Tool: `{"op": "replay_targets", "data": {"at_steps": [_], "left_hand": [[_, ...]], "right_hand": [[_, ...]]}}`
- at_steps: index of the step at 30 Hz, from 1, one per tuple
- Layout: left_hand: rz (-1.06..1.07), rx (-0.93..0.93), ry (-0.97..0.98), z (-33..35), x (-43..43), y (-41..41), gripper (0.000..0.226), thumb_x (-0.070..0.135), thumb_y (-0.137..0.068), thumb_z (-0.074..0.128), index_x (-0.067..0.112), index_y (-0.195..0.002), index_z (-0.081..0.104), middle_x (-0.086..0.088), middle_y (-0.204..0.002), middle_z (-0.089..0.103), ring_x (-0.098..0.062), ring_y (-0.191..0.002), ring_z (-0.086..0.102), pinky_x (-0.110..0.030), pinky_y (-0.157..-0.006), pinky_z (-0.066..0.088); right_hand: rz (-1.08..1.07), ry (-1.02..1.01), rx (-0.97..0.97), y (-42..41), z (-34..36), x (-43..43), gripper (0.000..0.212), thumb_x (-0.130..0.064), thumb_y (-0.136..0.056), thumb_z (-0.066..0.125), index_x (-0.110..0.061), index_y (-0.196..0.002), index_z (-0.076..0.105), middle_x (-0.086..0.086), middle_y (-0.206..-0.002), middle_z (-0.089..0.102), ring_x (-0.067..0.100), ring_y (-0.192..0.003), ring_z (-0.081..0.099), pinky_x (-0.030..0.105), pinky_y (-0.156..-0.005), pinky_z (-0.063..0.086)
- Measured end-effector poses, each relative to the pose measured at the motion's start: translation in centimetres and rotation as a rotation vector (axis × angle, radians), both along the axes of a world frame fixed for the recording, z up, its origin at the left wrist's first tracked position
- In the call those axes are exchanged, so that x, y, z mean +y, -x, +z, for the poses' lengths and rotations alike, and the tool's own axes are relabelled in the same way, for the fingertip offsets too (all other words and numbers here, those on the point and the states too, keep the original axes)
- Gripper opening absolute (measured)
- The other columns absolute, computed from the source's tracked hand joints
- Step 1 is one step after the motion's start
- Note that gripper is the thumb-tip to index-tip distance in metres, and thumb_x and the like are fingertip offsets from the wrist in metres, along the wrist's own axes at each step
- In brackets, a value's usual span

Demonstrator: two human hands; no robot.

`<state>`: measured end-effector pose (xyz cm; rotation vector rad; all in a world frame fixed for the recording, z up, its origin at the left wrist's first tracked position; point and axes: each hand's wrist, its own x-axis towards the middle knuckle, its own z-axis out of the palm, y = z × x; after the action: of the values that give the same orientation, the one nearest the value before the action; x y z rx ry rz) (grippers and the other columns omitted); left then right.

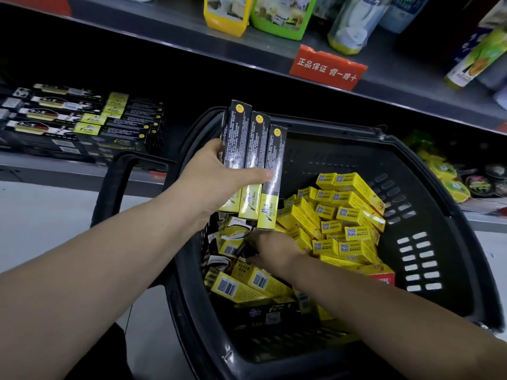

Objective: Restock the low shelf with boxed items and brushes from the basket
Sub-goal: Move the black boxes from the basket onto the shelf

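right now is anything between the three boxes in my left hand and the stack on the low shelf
Nothing visible blocks it. The left hand holds the three boxes above the basket, and the gap to the shelf stack looks open. Only the basket's handle stands lower, in front of the shelf edge.

3 long black-and-yellow cardboard boxes fanned at centre. 1 black plastic basket. Small yellow cardboard boxes, right half of basket: a dozen-plus, exact count unclear. Long black boxes stacked upper left: 8+ visible. 1 red shelf label, upper right. 1 yellow pouch, 1 green pouch, top centre.
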<state>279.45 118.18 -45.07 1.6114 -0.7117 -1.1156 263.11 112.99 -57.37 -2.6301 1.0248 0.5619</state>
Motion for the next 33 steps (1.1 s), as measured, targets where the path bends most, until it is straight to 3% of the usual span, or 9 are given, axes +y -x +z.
{"op": "replay_targets", "data": {"at_steps": [4,9,13,16,22,26,30,33], "left_hand": [[0.026,0.037,0.022,0.4,0.4,-0.3,0.071,0.033,-0.055,0.087,0.024,-0.118,0.054,0.005,-0.111,0.064,-0.014,-0.103,0.06,-0.03,-0.091,0.045],[0.04,0.064,0.04,0.8,1.0,-0.7,0.057,0.029,-0.058,0.086,0.027,-0.107,0.057,0.007,-0.103,0.067,-0.011,-0.096,0.062,-0.023,-0.078,0.045],[0.051,0.056,0.031,0.9,1.6,-0.7,0.076,0.031,-0.056,0.087,0.021,-0.123,0.053,0.003,-0.114,0.064,-0.017,-0.106,0.06,-0.034,-0.094,0.045],[0.041,0.048,0.045,1.1,2.0,-0.6,0.071,0.029,-0.057,0.086,0.02,-0.12,0.055,0.004,-0.109,0.066,-0.015,-0.102,0.061,-0.028,-0.086,0.045],[-0.009,-0.031,0.023,1.1,2.4,-0.4,0.095,0.038,-0.055,0.086,0.018,-0.137,0.043,-0.004,-0.132,0.055,-0.025,-0.119,0.052,-0.045,-0.104,0.04],[-0.023,-0.065,0.039,1.1,2.5,-0.4,0.096,0.039,-0.056,0.086,0.019,-0.138,0.04,-0.003,-0.133,0.053,-0.025,-0.12,0.051,-0.045,-0.105,0.04],[-0.018,-0.054,0.047,1.2,2.5,-0.4,0.092,0.036,-0.058,0.086,0.019,-0.137,0.042,-0.003,-0.131,0.054,-0.024,-0.119,0.052,-0.044,-0.105,0.04],[-0.016,-0.016,0.032,1.4,2.6,-0.7,0.092,0.035,-0.057,0.086,0.018,-0.136,0.043,-0.004,-0.131,0.055,-0.024,-0.119,0.053,-0.043,-0.104,0.041]], "right_hand": [[-0.131,-0.114,-0.042,0.1,-0.4,0.2,0.053,-0.037,-0.084,0.066,-0.015,-0.127,0.044,0.01,-0.12,0.06,0.029,-0.106,0.06,0.034,-0.079,0.051],[-0.13,-0.295,-0.085,0.4,0.3,-0.7,0.056,-0.028,-0.085,0.068,-0.019,-0.134,0.044,0.008,-0.137,0.047,0.026,-0.117,0.053,0.03,-0.093,0.046],[-0.193,-0.377,-0.147,1.3,0.6,-0.8,0.045,-0.026,-0.083,0.07,-0.018,-0.124,0.051,0.007,-0.128,0.052,0.026,-0.11,0.056,0.034,-0.091,0.048],[-0.217,-0.429,-0.142,1.4,0.6,-0.6,0.045,-0.023,-0.086,0.067,-0.018,-0.124,0.044,0.009,-0.124,0.057,0.028,-0.108,0.058,0.04,-0.09,0.049],[-0.095,-0.36,-0.054,1.1,0.2,-0.8,0.055,-0.011,-0.093,0.053,-0.024,-0.143,0.035,0.007,-0.148,0.033,0.03,-0.128,0.043,0.037,-0.103,0.04],[-0.116,-0.39,-0.116,1.7,0.3,-1.3,0.052,-0.003,-0.09,0.055,-0.022,-0.138,0.042,0.009,-0.138,0.04,0.028,-0.124,0.046,0.031,-0.099,0.041],[-0.193,-0.415,-0.127,1.7,-0.1,-0.8,0.057,-0.015,-0.087,0.065,-0.016,-0.135,0.035,0.011,-0.129,0.052,0.028,-0.116,0.052,0.035,-0.093,0.046],[-0.17,-0.369,-0.165,1.1,1.0,-0.7,0.049,-0.02,-0.087,0.065,-0.012,-0.131,0.047,0.006,-0.119,0.054,0.025,-0.11,0.055,0.022,-0.083,0.043]]}}
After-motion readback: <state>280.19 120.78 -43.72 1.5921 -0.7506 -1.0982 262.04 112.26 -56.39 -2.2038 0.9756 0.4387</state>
